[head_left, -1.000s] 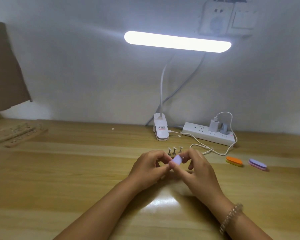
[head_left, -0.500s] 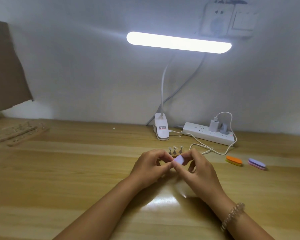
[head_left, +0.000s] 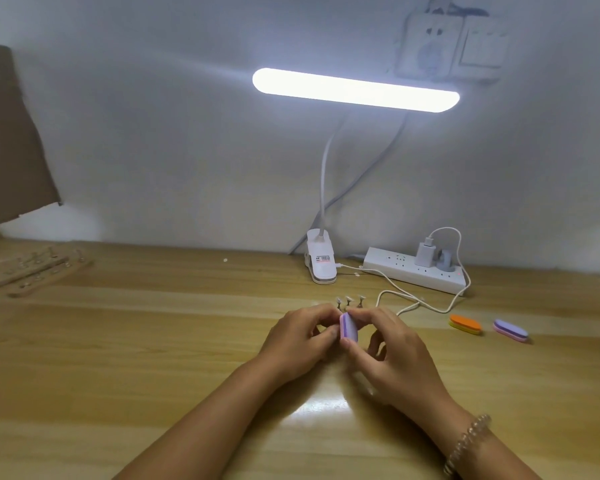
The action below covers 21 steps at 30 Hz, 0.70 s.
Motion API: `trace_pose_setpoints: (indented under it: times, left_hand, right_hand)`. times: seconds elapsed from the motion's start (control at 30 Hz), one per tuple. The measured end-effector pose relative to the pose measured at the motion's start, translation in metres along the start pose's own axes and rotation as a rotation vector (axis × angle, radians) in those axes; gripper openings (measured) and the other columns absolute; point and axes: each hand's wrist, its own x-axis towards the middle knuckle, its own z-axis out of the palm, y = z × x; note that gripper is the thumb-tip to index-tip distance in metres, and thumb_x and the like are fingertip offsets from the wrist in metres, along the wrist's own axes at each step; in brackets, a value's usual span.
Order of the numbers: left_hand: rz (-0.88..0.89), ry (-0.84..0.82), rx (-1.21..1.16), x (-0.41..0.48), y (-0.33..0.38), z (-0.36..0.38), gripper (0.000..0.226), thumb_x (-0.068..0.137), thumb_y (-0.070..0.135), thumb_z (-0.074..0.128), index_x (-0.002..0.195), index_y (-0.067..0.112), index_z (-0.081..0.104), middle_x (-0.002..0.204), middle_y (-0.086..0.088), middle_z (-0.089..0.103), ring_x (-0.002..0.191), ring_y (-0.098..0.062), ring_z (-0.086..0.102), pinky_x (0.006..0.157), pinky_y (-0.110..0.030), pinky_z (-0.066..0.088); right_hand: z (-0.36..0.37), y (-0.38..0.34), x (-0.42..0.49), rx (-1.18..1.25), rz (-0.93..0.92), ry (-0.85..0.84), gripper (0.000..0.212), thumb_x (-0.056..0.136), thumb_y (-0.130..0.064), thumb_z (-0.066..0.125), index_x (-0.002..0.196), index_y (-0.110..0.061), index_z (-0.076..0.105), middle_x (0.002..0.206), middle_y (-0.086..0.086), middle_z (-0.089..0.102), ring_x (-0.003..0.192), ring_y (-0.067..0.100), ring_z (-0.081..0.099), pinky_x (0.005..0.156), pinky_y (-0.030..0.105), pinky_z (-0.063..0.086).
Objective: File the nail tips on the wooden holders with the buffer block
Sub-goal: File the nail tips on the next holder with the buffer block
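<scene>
Far left: we see a brown board leaning against the wall.
Left edge of the table: the wooden holders lie flat as pale strips with small studs along them, well apart from both hands. They are too blurred for us to make out any nail tips on them.
Table: light wood, with the lamp's glare reflected just in front of the hands.
Left hand: its fingers are curled and its thumb and forefinger are drawn together right against the left face of the block. We cannot tell what sits between them.
Lamp clip: white, resting on the table behind the hands, with a thin neck rising to the lit lamp bar.
Buffer block: our task's tool, pink and purple. It is held on edge above the table between the two hands, near the middle.
Small stands: three in a row with pale tops, just behind the block.
Right hand: it pinches the buffer block, thumb at the near end and forefinger over the far end. The other fingers are loosely bent.
Power strip: white, by the wall, with a charger plugged in and its cable looping across the table.
Orange block: lying flat to the right of the hands.
Bracelet: beaded, on the right wrist.
Purple block: just beside the orange one, apart from it.
</scene>
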Motion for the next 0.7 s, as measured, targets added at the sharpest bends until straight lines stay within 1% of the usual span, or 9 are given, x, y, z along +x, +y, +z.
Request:
trace_pose_setpoints:
  times: [0.1,0.17,0.3,0.4,0.43,0.5,0.6,0.67,0.7]
  left_hand:
    - [0.007,0.016,0.000,0.0001,-0.0004,0.0004,0.021,0.095,0.026,0.061,0.086,0.046,0.062,0.084,0.019,0.068,0.058,0.003,0.055,0.070,-0.038,0.052]
    - [0.010,0.019,-0.022,-0.0001,-0.0006,0.0007,0.019,0.094,0.027,0.062,0.087,0.044,0.064,0.084,0.019,0.068,0.057,0.004,0.055,0.069,-0.038,0.052]
    - [0.006,0.021,-0.055,0.0008,-0.0005,-0.0008,0.022,0.095,0.023,0.062,0.087,0.043,0.068,0.085,0.019,0.069,0.056,0.000,0.056,0.066,-0.038,0.054]
    - [0.007,0.010,-0.028,0.0012,-0.0012,0.0005,0.021,0.095,0.025,0.062,0.086,0.043,0.067,0.086,0.016,0.069,0.058,0.001,0.054,0.069,-0.041,0.054]
    - [0.003,0.005,-0.023,0.0010,-0.0009,0.0009,0.019,0.095,0.026,0.062,0.086,0.043,0.067,0.086,0.016,0.069,0.058,0.001,0.054,0.068,-0.040,0.053]
    - [0.000,0.006,-0.028,0.0010,-0.0004,0.0006,0.018,0.096,0.026,0.061,0.089,0.042,0.067,0.085,0.018,0.069,0.058,0.003,0.054,0.064,-0.034,0.051]
    - [-0.008,0.019,-0.053,0.0022,-0.0019,0.0009,0.016,0.095,0.023,0.061,0.092,0.036,0.069,0.086,0.017,0.070,0.059,0.007,0.054,0.064,-0.029,0.047]
    - [-0.026,-0.014,-0.003,0.0018,-0.0033,0.0015,0.011,0.090,0.031,0.063,0.095,0.036,0.071,0.088,0.020,0.070,0.060,0.007,0.053,0.066,-0.027,0.046]
    - [-0.031,-0.030,0.023,0.0011,-0.0035,0.0018,0.014,0.087,0.036,0.063,0.097,0.039,0.072,0.090,0.022,0.070,0.060,0.007,0.053,0.066,-0.026,0.044]
  right_hand:
    - [-0.0015,0.0047,0.0017,-0.026,0.088,0.038,0.028,0.085,-0.034,0.072,0.110,-0.032,0.060,0.099,-0.018,0.060,0.067,0.004,0.056,0.062,0.025,0.048]
    - [-0.0010,0.0039,0.0003,-0.101,0.058,0.039,0.027,0.085,-0.033,0.072,0.109,-0.033,0.059,0.097,-0.019,0.056,0.066,0.000,0.053,0.061,0.023,0.045]
    - [-0.0026,0.0033,0.0019,-0.026,0.084,0.074,0.022,0.085,-0.024,0.072,0.099,-0.035,0.060,0.094,-0.020,0.059,0.070,0.006,0.058,0.064,0.032,0.051]
    - [0.0020,0.0047,0.0000,-0.108,0.043,-0.053,0.034,0.086,-0.032,0.070,0.116,-0.035,0.055,0.107,-0.019,0.055,0.074,0.001,0.056,0.070,0.025,0.048]
    - [0.0026,0.0043,0.0000,-0.127,0.040,-0.060,0.037,0.086,-0.032,0.070,0.121,-0.034,0.055,0.109,-0.017,0.055,0.074,0.001,0.054,0.070,0.023,0.046]
    - [0.0007,0.0039,0.0015,-0.090,0.063,-0.031,0.036,0.087,-0.031,0.070,0.121,-0.032,0.059,0.105,-0.015,0.060,0.068,0.004,0.055,0.068,0.023,0.046]
    - [-0.0030,0.0035,0.0018,-0.015,0.102,0.028,0.031,0.080,-0.035,0.077,0.107,-0.031,0.063,0.088,-0.016,0.064,0.060,0.008,0.055,0.059,0.021,0.042]
    - [-0.0027,0.0025,0.0008,-0.029,0.100,0.018,0.029,0.075,-0.045,0.077,0.095,-0.031,0.061,0.080,-0.014,0.064,0.058,0.007,0.053,0.057,0.024,0.041]
    - [-0.0027,0.0026,0.0012,-0.045,0.104,0.010,0.032,0.074,-0.052,0.075,0.091,-0.029,0.060,0.078,-0.012,0.063,0.059,0.007,0.053,0.058,0.026,0.043]
